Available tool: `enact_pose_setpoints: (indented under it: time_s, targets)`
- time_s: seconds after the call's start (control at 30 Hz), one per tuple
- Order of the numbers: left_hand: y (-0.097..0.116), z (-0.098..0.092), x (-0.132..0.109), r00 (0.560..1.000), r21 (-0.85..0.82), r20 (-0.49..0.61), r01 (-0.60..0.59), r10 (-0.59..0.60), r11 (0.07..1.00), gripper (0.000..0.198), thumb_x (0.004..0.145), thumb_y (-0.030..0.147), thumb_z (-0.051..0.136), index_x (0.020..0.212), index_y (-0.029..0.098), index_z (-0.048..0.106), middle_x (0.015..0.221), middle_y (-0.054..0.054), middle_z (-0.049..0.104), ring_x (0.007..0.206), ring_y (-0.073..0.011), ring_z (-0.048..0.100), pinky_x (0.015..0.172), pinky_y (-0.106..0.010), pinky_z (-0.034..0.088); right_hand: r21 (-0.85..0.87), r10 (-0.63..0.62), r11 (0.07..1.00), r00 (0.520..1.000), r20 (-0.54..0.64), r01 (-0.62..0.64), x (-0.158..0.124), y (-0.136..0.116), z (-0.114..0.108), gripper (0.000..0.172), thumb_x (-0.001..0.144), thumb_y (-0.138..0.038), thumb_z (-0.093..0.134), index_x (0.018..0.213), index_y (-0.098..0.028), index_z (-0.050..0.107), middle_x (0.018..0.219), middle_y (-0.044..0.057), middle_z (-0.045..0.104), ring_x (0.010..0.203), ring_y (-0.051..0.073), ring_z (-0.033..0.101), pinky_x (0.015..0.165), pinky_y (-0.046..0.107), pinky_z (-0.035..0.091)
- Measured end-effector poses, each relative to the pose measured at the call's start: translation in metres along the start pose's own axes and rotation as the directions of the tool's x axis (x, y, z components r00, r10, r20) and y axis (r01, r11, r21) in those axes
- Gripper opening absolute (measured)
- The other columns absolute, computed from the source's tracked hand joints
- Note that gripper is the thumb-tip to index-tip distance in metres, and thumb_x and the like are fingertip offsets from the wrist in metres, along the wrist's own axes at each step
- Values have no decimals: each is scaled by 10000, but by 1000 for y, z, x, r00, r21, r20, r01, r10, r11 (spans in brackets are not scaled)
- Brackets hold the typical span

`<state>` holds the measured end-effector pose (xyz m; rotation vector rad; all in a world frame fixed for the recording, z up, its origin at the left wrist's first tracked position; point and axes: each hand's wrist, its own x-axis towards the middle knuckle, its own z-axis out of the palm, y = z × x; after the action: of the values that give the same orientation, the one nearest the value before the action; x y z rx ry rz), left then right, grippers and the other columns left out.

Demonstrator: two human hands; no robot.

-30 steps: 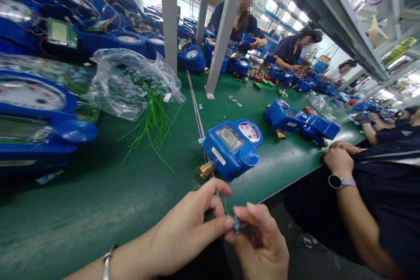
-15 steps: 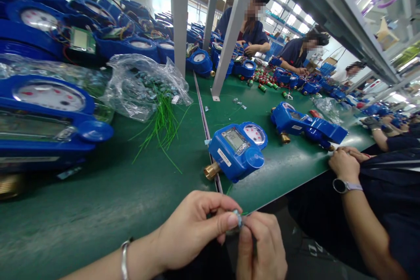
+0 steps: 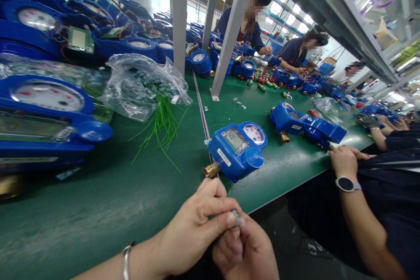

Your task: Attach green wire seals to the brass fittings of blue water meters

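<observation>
My left hand (image 3: pixel 197 227) pinches a small blue-grey clear piece (image 3: pixel 235 218) between thumb and forefinger, low in the middle of the view. Against the same piece press the curled fingers of my right hand (image 3: pixel 247 245); its fingertips are partly hidden. Just beyond my hands a blue meter (image 3: pixel 236 148) with a display, a round dial and a brass fitting lies on the green table (image 3: pixel 108 201). Left of that meter, green strands (image 3: pixel 162 118) with small blue-grey pieces spill out of a clear plastic bag (image 3: pixel 127 92).
A large blue meter (image 3: pixel 49 118) stands at the left, with many more behind it. Metal posts (image 3: pixel 179 22) rise from the table. More meters (image 3: pixel 288 118) lie to the right, near a co-worker's hand (image 3: pixel 344 162). Other people sit along the far side.
My right hand has turned and curled closer under my left fingers. The left hand's other fingers have lifted toward the brass fitting. A person across the table has moved a hand to the right.
</observation>
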<state>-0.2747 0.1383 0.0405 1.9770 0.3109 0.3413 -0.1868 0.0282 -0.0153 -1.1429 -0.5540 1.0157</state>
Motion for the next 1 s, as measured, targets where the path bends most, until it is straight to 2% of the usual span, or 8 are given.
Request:
enact_pose_setpoints:
  time_s: [0.1,0.23,0.43,0.53,0.63,0.77,0.83,1.0]
  targets:
    - [-3,2,-1,997,-21,-79,11,-13,1000,294,913,384,453,792,228,672,857,-2,417,881,-158,432,841,-258,380,-205,-193,964,974,-115,167,-4,6,1,278,889,-435,408,765,-204,500,579,-18,464,490,118,438,477,242,392]
    - [-4,5,-2,994,-71,-104,19,-27,997,272,896,393,487,812,225,685,966,-19,411,962,-174,415,889,-265,383,-645,-547,687,822,-157,334,-7,13,-5,280,889,-439,446,878,-203,597,806,62,573,790,188,542,731,317,444]
    - [-6,3,-1,996,-67,-87,-42,36,997,321,919,363,442,753,216,674,910,-25,480,1022,-190,383,950,-284,356,-164,-61,984,994,85,75,5,2,-3,395,929,-391,244,580,-230,335,408,-69,257,335,103,274,363,235,309]
    - [-8,3,-1,990,-65,-142,-26,17,998,338,913,382,452,731,203,673,948,-28,444,1005,-188,392,920,-274,380,-331,-269,915,960,-76,230,2,6,0,313,922,-388,336,735,-201,504,572,-10,490,513,126,475,515,254,416]
    - [-8,4,-1,988,-82,-153,-17,5,997,302,901,378,479,756,195,670,971,-29,426,989,-183,401,896,-269,392,-587,-537,722,832,-139,367,-3,11,-3,213,881,-368,471,941,-198,585,827,53,598,773,163,551,721,294,434]
    - [-7,4,0,997,-73,-54,-55,51,996,308,923,330,441,746,207,660,852,-20,513,1012,-188,389,947,-291,346,-139,-112,984,994,0,111,2,2,-4,300,882,-386,390,637,-215,425,479,-52,359,416,104,352,458,240,356]
    - [-7,3,1,998,-59,-31,-63,61,996,301,928,318,432,773,220,671,841,-18,525,1025,-187,391,949,-294,344,100,92,989,984,153,-108,6,-4,-2,299,874,-397,333,624,-234,334,410,-99,199,331,84,178,369,219,245]
    - [-12,5,-2,974,8,-209,-86,86,996,226,857,376,553,1009,248,662,1016,-35,473,990,-181,464,900,-290,399,120,-46,992,998,38,41,8,2,-13,323,862,-432,428,648,-200,358,507,-77,266,468,74,212,476,201,240]
